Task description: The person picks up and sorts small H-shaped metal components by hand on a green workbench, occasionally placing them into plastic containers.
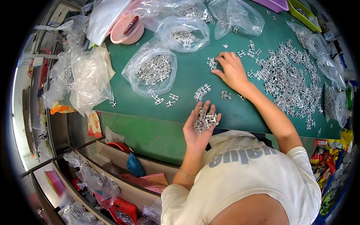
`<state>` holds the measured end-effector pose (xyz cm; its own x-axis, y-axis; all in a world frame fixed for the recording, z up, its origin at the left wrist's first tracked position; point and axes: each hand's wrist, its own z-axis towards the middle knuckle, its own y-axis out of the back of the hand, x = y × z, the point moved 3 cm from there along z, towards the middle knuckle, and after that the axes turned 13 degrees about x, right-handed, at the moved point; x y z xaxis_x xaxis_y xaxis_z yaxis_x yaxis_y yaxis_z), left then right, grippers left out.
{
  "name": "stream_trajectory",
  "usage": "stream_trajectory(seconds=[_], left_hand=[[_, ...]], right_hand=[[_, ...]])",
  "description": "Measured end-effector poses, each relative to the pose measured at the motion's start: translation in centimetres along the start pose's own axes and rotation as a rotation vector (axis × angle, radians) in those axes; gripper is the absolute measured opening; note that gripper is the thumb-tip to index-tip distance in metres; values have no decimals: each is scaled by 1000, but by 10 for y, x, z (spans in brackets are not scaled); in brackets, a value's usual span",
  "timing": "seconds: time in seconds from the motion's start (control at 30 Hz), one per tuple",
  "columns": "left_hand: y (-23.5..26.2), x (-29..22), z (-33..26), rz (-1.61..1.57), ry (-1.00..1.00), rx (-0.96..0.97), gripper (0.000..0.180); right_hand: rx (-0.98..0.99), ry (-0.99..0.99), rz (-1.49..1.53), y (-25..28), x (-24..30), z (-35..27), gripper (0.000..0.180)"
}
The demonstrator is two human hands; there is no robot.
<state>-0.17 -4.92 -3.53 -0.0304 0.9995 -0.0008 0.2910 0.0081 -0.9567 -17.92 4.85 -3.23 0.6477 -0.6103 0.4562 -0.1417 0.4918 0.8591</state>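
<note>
My left hand (198, 129), palm up and cupped at the table's near edge, holds a heap of small silver metal parts (204, 122). Over the table, my right hand (232, 69) reaches forward with thumb and fingers apart, beside a small cluster of metal parts (212, 63); whether its fingertips touch them is hard to see. Between the hands lie a neat row of parts (202, 92) and a small group (225, 95). To the right of my right hand spreads a large loose pile of the same parts (288, 75).
On the green table (180, 71), an open plastic bag of parts (153, 69) stands left, with more bags (183, 37) behind. A pink basket (127, 30) holds a red-handled tool (131, 24). Lime (305, 17) and purple trays (273, 4) sit far right; a divided bin (112, 161) stands below left.
</note>
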Motion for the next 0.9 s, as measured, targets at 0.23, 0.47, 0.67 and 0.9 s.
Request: stream_trajectory(seconds=[0.23, 0.47, 0.67, 0.9], left_hand=[[17, 3, 7, 53, 35, 71, 37], [-17, 18, 42, 91, 84, 152, 45], [-27, 44, 60, 46, 208, 168, 50], [-26, 72, 78, 97, 286, 114, 46]], right_hand=[[140, -226, 668, 6, -13, -6, 28], [414, -257, 808, 44, -18, -33, 19], [403, -251, 1212, 72, 6, -60, 24], [121, -98, 480, 96, 0, -85, 29]])
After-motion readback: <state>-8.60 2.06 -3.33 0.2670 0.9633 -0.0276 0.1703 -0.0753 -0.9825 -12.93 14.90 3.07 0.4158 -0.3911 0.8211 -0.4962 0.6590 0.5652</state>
